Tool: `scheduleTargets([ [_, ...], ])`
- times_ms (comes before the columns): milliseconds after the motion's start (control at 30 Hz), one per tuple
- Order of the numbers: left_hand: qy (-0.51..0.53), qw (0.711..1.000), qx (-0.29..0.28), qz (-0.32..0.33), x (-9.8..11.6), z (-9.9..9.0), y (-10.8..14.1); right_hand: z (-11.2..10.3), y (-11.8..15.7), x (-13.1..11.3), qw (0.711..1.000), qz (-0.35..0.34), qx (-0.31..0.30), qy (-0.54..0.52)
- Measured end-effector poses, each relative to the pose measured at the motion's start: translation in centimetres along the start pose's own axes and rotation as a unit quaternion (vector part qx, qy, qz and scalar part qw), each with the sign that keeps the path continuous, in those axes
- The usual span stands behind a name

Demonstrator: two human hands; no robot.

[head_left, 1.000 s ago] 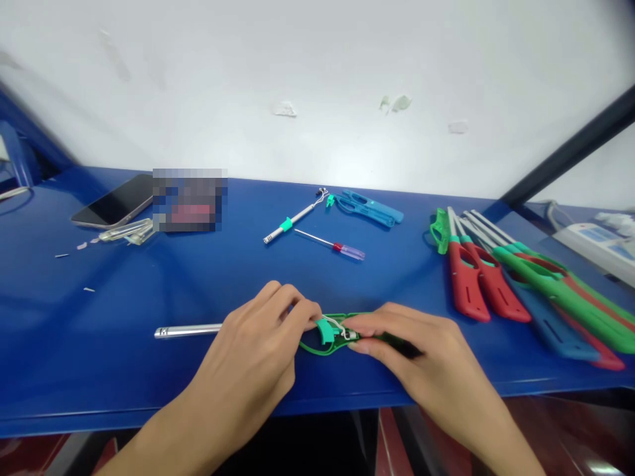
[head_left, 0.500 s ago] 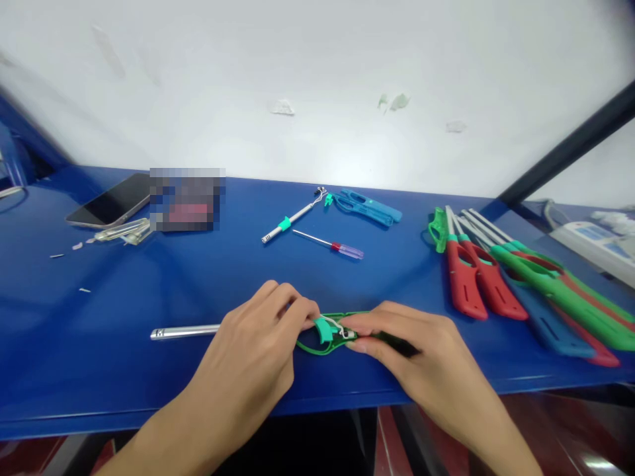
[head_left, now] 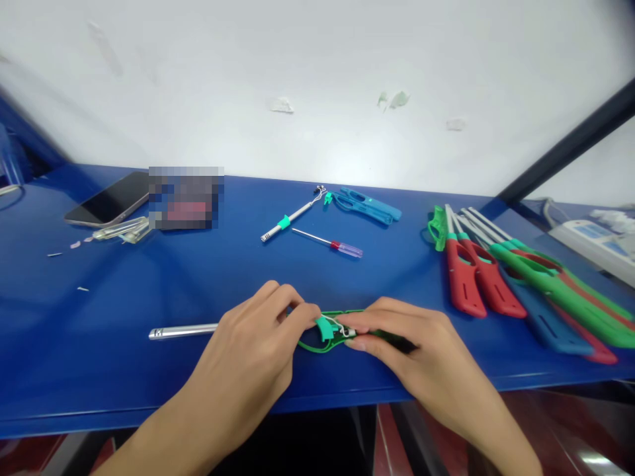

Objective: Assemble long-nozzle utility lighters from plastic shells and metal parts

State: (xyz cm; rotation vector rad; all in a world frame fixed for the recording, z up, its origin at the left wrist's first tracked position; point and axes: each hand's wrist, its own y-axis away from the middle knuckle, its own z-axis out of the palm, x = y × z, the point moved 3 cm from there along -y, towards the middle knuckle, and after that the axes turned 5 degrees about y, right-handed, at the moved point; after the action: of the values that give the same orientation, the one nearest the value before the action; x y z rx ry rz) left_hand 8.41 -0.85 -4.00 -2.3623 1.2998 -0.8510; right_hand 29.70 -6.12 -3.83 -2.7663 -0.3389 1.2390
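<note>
An opened green lighter casing [head_left: 317, 348] lies near the table's front edge, between my two hands. In it sit a turquoise trigger [head_left: 325, 328], a white wire and a small metal-and-white part [head_left: 349, 332]. My left hand [head_left: 265, 337] is closed on the casing's left end, thumb and index beside the trigger. A silver lighter tube [head_left: 183, 330] sticks out to the left from beneath that hand. My right hand [head_left: 404, 334] pinches at the small part with thumb and index finger. The casing's right end is mostly hidden under my right hand.
Several assembled lighters [head_left: 510, 277] and a green casing half [head_left: 437, 228] lie at right. Behind my hands are a screwdriver [head_left: 330, 244], a loose tube with wires [head_left: 288, 221] and a blue casing [head_left: 370, 206]. A phone [head_left: 112, 198] and clear reservoirs [head_left: 124, 229] lie at left.
Both hands keep nearly the same hold on the lighter parts. The right fingers have shifted very slightly; the whole view has moved a few pixels.
</note>
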Motion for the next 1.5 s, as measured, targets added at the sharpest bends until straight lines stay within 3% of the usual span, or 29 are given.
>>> scheduleTargets([
  [233,-0.009,1.0,-0.001,0.016,0.7,-0.8,-0.3,-0.1,0.1,-0.2,1.0,0.006,-0.007,-0.013],
  [567,-0.054,0.997,-0.048,0.01,1.4,-1.3,-0.2,0.0,0.2,-0.2,1.0,0.003,-0.008,-0.019],
  [767,-0.009,0.999,-0.051,0.002,1.5,-2.0,-0.4,0.1,0.3,-0.1,1.0,0.0,0.0,-0.015],
  [933,-0.011,0.999,-0.013,-0.037,-0.2,-4.3,0.1,0.1,0.4,0.0,1.0,-0.004,0.009,-0.011],
  [1100,-0.061,0.993,-0.048,-0.09,-2.9,-5.9,1.0,0.1,0.4,-0.1,1.0,0.004,0.005,-0.009],
  [1500,0.017,0.99,-0.105,-0.092,-2.4,-4.9,0.6,0.1,0.3,-0.1,1.0,0.001,0.008,-0.006],
])
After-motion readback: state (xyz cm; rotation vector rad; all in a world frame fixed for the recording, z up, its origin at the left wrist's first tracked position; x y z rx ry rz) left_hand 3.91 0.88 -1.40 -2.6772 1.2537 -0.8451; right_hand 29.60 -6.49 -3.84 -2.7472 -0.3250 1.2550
